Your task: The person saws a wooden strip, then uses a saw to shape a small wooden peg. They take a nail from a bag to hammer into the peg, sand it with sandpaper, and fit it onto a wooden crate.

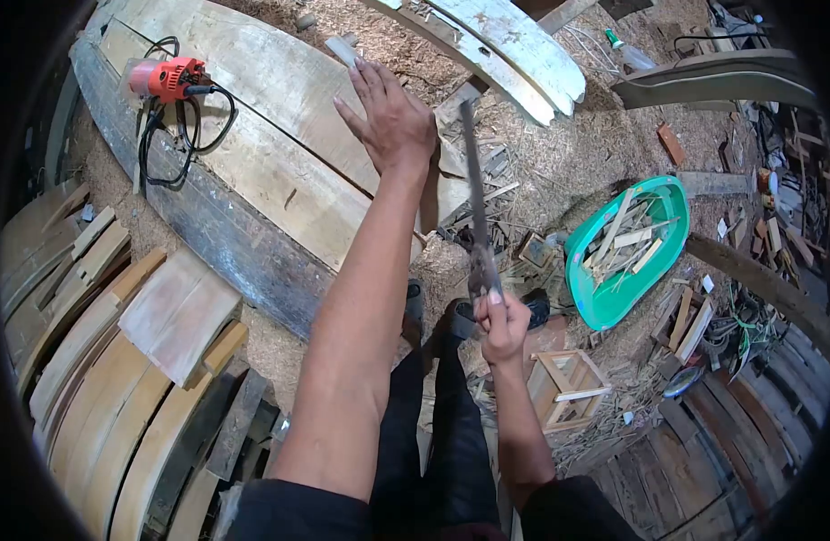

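My left hand [392,117] lies with fingers spread at the end of a wide pale plank [279,90], near a small light piece of wood [343,50] at its fingertips. My right hand [503,325] is closed around the handle of a long, narrow, dark saw-like tool [476,198]. Its blade points up and away from me, just to the right of the plank's end. A second pale plank [261,167] runs alongside the first, with a dark gap between them.
A red power tool [173,79] with a coiled black cable rests on the planks. To the right stands a green tub [604,307] holding wood strips. A small wooden frame [573,392] is near my feet. Curved boards [117,406] are stacked at lower left.
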`<move>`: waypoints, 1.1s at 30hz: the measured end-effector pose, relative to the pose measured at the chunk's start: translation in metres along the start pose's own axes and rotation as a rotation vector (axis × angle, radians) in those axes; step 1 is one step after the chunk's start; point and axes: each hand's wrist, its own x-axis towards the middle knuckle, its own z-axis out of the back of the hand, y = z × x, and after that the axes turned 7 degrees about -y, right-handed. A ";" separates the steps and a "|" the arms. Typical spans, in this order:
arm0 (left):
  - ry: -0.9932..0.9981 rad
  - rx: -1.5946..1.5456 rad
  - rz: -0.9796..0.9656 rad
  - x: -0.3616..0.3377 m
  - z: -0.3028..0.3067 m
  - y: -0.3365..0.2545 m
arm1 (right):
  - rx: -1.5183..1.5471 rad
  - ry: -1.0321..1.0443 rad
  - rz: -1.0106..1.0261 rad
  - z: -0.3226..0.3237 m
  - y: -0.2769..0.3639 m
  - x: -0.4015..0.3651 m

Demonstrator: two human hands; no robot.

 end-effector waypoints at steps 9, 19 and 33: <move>-0.071 -0.087 0.026 0.000 -0.004 0.001 | -0.012 0.019 0.004 -0.009 -0.002 0.005; -0.050 -0.052 0.013 -0.002 -0.009 0.005 | -0.146 0.011 0.033 -0.024 0.015 0.017; -0.066 -0.071 -0.011 -0.006 -0.007 0.004 | -0.067 -0.024 -0.001 -0.001 -0.004 -0.018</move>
